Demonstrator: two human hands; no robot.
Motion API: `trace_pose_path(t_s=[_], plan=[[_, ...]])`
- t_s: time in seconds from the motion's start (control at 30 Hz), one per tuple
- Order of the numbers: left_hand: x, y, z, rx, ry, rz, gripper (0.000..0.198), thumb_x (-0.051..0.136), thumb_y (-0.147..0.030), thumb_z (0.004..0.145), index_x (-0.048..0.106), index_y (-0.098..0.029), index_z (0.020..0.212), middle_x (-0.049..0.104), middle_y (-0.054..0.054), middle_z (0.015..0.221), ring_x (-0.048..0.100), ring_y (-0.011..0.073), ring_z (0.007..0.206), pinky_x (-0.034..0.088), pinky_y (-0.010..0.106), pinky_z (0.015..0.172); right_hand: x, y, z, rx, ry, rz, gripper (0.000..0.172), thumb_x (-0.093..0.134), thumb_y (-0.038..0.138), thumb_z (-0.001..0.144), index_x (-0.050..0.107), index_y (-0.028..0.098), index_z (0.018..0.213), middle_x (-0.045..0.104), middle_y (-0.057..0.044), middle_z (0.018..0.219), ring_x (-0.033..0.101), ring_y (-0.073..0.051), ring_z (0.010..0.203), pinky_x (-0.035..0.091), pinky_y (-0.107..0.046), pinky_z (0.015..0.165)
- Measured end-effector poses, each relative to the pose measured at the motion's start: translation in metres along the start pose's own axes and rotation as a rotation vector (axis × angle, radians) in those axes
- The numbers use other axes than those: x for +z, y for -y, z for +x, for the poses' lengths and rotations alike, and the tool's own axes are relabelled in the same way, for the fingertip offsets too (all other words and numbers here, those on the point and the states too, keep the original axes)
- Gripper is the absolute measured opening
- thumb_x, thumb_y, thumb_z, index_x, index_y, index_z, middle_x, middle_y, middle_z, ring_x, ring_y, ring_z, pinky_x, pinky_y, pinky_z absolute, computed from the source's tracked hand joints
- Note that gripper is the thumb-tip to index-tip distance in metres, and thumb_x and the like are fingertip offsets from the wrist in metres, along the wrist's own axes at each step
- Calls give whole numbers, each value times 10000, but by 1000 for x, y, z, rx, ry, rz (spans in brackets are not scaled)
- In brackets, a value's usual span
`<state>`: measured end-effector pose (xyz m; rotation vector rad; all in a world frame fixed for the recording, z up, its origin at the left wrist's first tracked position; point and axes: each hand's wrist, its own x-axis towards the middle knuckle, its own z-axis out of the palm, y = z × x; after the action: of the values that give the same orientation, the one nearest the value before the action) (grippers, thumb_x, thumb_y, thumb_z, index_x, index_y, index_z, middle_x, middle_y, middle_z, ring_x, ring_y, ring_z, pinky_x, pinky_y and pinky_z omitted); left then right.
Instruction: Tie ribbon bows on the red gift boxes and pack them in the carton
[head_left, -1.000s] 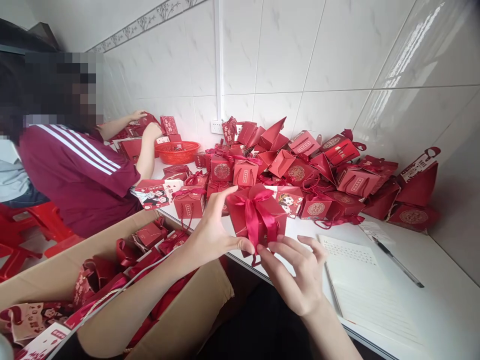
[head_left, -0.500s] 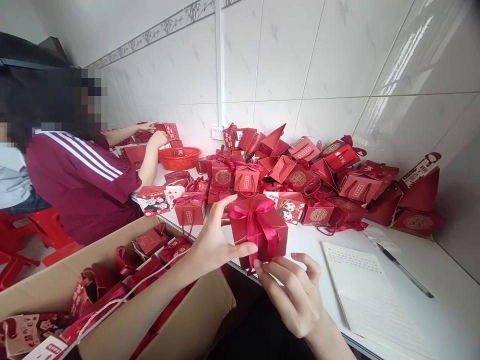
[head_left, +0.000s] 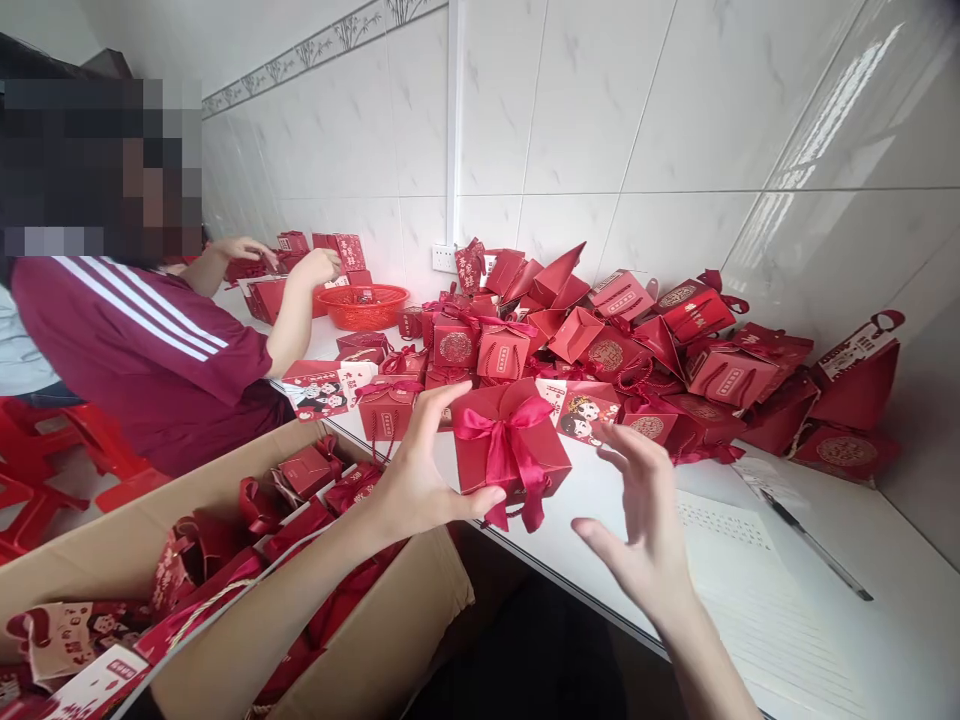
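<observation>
A red gift box (head_left: 480, 410) with a tied ribbon bow (head_left: 510, 440) is held near the table's front edge by my left hand (head_left: 420, 480). That hand grips the box's left side, thumb at the lower front and fingers along the far left. The ribbon's tails hang over the front face. To the right of the box, my right hand (head_left: 645, 510) is raised with thumb and fingers spread, apart from the box and holding nothing. Behind the box lies a printed card (head_left: 581, 408) with a cartoon figure.
Many red gift boxes (head_left: 600, 335) are heaped against the tiled wall. A cardboard carton (head_left: 405, 610) of boxes and bags stands at left. An orange-red basket (head_left: 366, 312) sits farther back beside a co-worker (head_left: 157, 340). A notebook (head_left: 765, 610) and pen (head_left: 817, 545) lie right.
My right hand has let go of the ribbon tail, moved right and spread its fingers. My left hand still holds the box. The view has shifted slightly.
</observation>
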<state>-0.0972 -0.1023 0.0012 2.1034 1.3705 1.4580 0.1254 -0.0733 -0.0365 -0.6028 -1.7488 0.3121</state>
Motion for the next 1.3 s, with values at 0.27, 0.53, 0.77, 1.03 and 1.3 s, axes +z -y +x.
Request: trace_pose_path(t_s=[0.27,0.53,0.77,1.03,1.3], plan=[[-28,-6,-13,54,464,-149,931,790,-403,506,373,-236,1322,469,111,1296,461,323,1189,385,464,1005,16,-33,36,396,305,398,335,442,460,877,577,190,1023,669,-94,975,638,-209,903,510,-385,788],[-42,-42,-39,-31,961,-218,878,829,-430,395,542,-263,1208,567,73,1194,553,312,1090,426,438,984,126,17,76,-69,889,276,243,532,86,791,651,161,989,679,-54,1014,632,-148,890,491,-298,813],[-43,-40,-48,86,979,-47,831,781,-460,463,517,-248,1222,557,83,1137,567,293,1010,462,413,932,206,33,47,-250,1197,191,173,669,73,691,696,185,820,696,7,739,611,-122,643,478,-216,621],[-105,-3,-140,-190,530,440,853,764,-279,483,425,-293,1265,464,76,1245,501,283,1099,458,366,920,144,-9,46,-60,910,197,164,514,140,847,678,150,843,693,-52,809,621,-140,717,473,-249,674],[-138,14,-129,-176,-39,849,726,692,-353,667,351,-251,1300,429,113,1248,426,309,1165,386,484,964,129,18,22,-91,871,268,146,557,196,816,699,209,850,692,-54,953,639,-175,877,497,-323,803]])
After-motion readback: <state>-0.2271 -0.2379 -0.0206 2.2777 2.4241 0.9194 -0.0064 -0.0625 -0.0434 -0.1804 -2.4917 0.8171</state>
